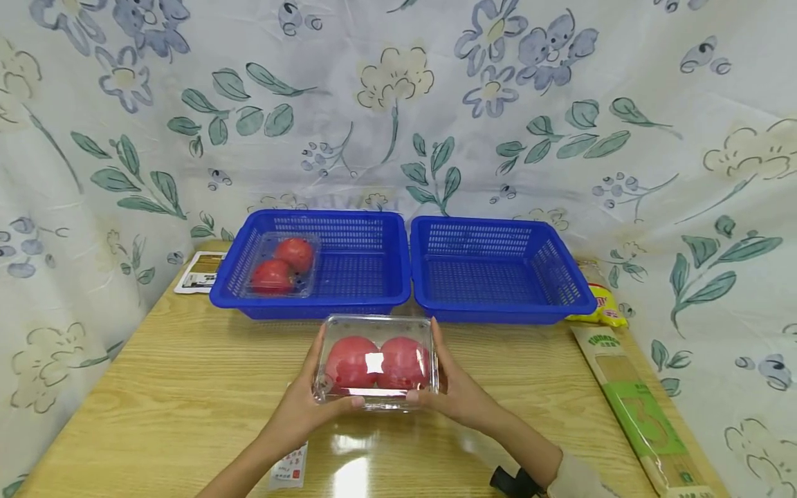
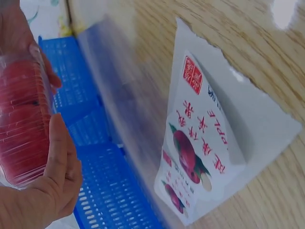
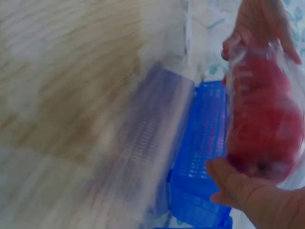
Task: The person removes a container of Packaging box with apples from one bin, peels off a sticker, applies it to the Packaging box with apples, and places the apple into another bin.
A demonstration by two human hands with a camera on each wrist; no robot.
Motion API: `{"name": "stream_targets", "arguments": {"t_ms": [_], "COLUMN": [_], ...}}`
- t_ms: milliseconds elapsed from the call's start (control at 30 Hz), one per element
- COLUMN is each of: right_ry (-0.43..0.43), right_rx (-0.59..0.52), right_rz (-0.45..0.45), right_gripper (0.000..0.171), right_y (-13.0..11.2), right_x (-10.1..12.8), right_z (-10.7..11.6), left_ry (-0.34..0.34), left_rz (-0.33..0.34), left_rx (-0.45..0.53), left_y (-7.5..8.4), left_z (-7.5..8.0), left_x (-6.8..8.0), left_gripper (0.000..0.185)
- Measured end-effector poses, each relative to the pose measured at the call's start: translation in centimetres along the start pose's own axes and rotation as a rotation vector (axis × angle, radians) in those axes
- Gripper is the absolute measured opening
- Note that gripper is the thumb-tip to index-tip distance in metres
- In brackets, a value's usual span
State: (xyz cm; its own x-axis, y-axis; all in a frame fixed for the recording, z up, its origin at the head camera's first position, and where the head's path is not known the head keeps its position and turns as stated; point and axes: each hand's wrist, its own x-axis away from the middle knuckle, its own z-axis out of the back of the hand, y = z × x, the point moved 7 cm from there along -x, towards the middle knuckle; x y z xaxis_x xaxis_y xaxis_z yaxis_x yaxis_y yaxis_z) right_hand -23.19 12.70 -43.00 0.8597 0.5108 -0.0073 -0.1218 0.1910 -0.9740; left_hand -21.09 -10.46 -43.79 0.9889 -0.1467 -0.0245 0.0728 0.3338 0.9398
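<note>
- Holding a clear box (image 1: 376, 363) of two red fruits (image 1: 351, 362) from both ends, a person keeps it above the wooden desk (image 1: 187, 387), just in front of two blue baskets.
- The left hand (image 1: 305, 401) clamps the box's left end, thumb along the near edge, fingers up the far side.
- The right hand (image 1: 454, 391) clamps the right end in the same way, thumb on the near rim.
- The left basket (image 1: 349, 277) already contains a second clear box (image 1: 283, 265) with two red fruits, set against its left wall.
- The right basket (image 1: 498, 277) stands touching the first, side by side.
- A printed label card (image 2: 200, 143) showing red fruit lies on the desk near the left forearm.
- A long green-banded packet (image 1: 635, 408) rests along the desk's right edge, a yellow bag (image 1: 600, 301) behind it.
- A leaflet (image 1: 199, 273) sits left of the baskets.
- Floral cloth (image 1: 398, 104) drapes the backdrop.
- Both wrist views are blurred, though each shows the box in its hand.
</note>
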Motion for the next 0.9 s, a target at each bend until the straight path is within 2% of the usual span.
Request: {"name": "stream_targets", "arguments": {"t_ms": [100, 200, 400, 633, 900], "right_ry": [0.039, 0.064, 0.077, 0.107, 0.118], "right_rx": [0.082, 0.131, 0.165, 0.177, 0.122], "right_rz": [-0.062, -0.098, -0.101, -0.119, -0.135], "right_gripper": [0.137, 0.145, 0.146, 0.144, 0.146], "right_y": [0.5, 0.9, 1.6, 2.8, 3.9], "right_x": [0.0, -0.1, -0.6, -1.3, -2.1], "right_z": [-0.2, -0.4, -0.3, 0.1, 0.3], "left_ry": [-0.004, -0.021, -0.070, -0.098, -0.156], "left_rz": [0.022, 0.041, 0.045, 0.047, 0.007], "left_rx": [-0.020, -0.055, -0.145, -0.182, -0.235], "left_y": [-0.3, -0.8, -1.5, -1.7, -1.8], "left_z": [-0.4, -0.8, -1.3, -1.5, -1.6], "left_x": [-0.2, -0.4, -1.1, -2.1, -3.4], "left_gripper": [0.120, 0.120, 0.120, 0.121, 0.120]}}
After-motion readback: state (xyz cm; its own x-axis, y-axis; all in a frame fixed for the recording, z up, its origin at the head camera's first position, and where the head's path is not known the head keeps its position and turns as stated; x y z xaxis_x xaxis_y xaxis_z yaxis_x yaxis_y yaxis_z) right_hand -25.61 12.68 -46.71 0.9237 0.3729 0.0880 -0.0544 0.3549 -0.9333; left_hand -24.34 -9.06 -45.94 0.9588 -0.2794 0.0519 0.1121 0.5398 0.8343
